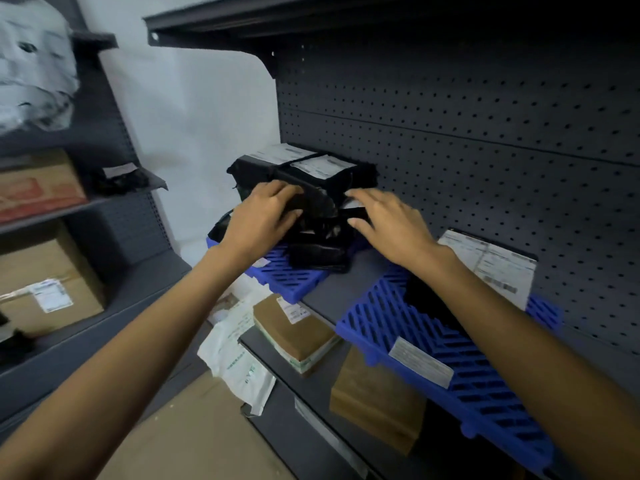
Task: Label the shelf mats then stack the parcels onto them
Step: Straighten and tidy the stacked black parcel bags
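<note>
Two blue slotted mats lie on the grey shelf. The left mat (294,277) carries a pile of black parcels (311,178) with white shipping labels on top. My left hand (266,216) grips a black parcel (320,206) at the front of that pile. My right hand (384,223) holds the same parcel from the right, fingers spread over it. The right mat (446,344) bears a white label strip (420,362) near its front edge and a black parcel with a large white label (491,265) at its back, partly hidden by my right forearm.
A pegboard back panel (485,133) closes the shelf behind. The lower shelf holds brown parcels (294,330) and a white bag (239,365). A second rack at the left carries cardboard boxes (48,289) and white bags (34,64). An upper shelf (242,19) overhangs.
</note>
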Demonstrator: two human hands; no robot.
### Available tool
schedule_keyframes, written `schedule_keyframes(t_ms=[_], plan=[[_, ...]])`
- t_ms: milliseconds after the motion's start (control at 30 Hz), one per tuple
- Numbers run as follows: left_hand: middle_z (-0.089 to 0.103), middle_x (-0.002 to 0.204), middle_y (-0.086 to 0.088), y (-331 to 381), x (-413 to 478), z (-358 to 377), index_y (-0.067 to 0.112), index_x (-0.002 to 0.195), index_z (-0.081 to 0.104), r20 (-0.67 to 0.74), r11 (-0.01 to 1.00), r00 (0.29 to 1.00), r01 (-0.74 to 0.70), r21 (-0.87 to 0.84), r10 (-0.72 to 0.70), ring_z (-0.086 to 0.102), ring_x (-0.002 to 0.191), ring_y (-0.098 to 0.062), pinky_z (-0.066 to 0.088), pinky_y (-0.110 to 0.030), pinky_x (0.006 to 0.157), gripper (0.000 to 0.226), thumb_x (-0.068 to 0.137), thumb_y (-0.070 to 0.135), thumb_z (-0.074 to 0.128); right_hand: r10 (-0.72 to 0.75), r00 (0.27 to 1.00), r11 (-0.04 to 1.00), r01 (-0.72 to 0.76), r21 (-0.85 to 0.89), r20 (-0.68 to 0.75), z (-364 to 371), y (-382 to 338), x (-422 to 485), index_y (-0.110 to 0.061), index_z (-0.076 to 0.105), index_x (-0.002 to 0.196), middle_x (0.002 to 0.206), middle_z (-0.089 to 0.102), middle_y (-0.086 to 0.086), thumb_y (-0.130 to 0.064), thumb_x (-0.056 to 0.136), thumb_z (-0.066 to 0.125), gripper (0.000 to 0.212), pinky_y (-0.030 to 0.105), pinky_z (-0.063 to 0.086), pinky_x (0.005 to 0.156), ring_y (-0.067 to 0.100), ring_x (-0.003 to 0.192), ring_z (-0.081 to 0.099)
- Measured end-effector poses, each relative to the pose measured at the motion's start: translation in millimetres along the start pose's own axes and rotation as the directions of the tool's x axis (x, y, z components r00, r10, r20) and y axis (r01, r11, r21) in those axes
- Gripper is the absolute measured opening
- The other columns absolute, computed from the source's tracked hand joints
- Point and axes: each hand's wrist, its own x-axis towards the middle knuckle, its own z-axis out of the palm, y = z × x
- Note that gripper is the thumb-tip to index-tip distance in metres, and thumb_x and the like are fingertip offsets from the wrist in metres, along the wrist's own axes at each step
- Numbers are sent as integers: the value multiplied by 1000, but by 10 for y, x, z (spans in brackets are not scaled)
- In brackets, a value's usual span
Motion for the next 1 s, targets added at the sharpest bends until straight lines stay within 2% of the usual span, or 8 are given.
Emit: schedule_keyframes(t_ms=[100, 333, 467, 533, 600, 700, 867, 1000], plan=[[54, 133, -3, -379, 205, 12, 19, 137, 52, -45, 998, 999, 27, 51, -25, 46, 126, -27, 47, -41, 92, 46, 98, 43, 51, 25, 999, 999, -25, 29, 21, 88, -133, 378, -26, 28, 152, 154, 35, -1, -45, 100, 45, 57, 47, 45, 97, 28, 135, 38], [39, 152, -2, -1096, 705, 226, 25, 146, 40, 62, 986, 998, 18, 166, -29, 28, 143, -34, 29, -47, 113, 59, 97, 59, 36, 134, 985, 991, -135, 4, 107, 349, -513, 1126, -28, 24, 153, 159, 25, 2, -58, 98, 38, 65, 52, 39, 107, 31, 144, 24], [26, 160, 3, -1397, 881, 357, 36, 150, 30, 234, 998, 970, 53, 44, -62, 15, 147, -38, 19, -53, 118, 71, 90, 74, 24, 225, 951, 974, -223, -35, 214, 531, -636, 1375, -30, 14, 155, 159, 23, 4, -59, 96, 40, 71, 54, 35, 109, 35, 143, 22], [28, 158, 1, -1473, 918, 411, 34, 149, 31, 296, 995, 955, 40, -86, -13, 22, 146, -35, 20, -49, 119, 78, 86, 79, 20, 252, 941, 968, -247, -51, 225, 618, -666, 1408, -31, 8, 156, 158, 24, 6, -55, 97, 45, 74, 54, 34, 110, 38, 142, 22], [34, 154, -1, -1510, 915, 452, 31, 146, 37, 262, 979, 964, 20, -204, 35, 36, 138, -31, 27, -42, 117, 74, 88, 75, 27, 243, 949, 970, -237, -52, 200, 656, -675, 1412, -32, 7, 156, 156, 26, 6, -51, 97, 49, 74, 54, 34, 110, 39, 141, 23], [43, 146, 2, -1555, 896, 460, 28, 141, 46, 179, 965, 981, -22, -262, 71, 48, 126, -29, 37, -40, 110, 67, 91, 70, 33, 186, 968, 983, -181, -41, 171, 631, -656, 1384, -37, 8, 155, 155, 29, 5, -48, 98, 48, 71, 56, 37, 107, 36, 140, 25], [51, 137, 6, -1585, 821, 444, 27, 133, 53, 60, 947, 992, -88, -308, 111, 53, 121, -23, 43, -39, 103, 50, 97, 58, 38, 86, 991, 995, -80, -66, 98, 617, -633, 1314, -40, 17, 153, 152, 34, -1, -41, 99, 49, 63, 53, 43, 102, 28, 140, 30], [56, 133, 7, -1648, 746, 419, 26, 131, 56, -27, 957, 992, -129, -260, 127, 57, 112, -24, 45, -34, 96, 40, 98, 48, 48, -16, 998, 998, 21, -64, 65, 563, -575, 1323, -40, 26, 151, 148, 37, -7, -39, 100, 49, 57, 47, 44, 97, 22, 137, 34]])
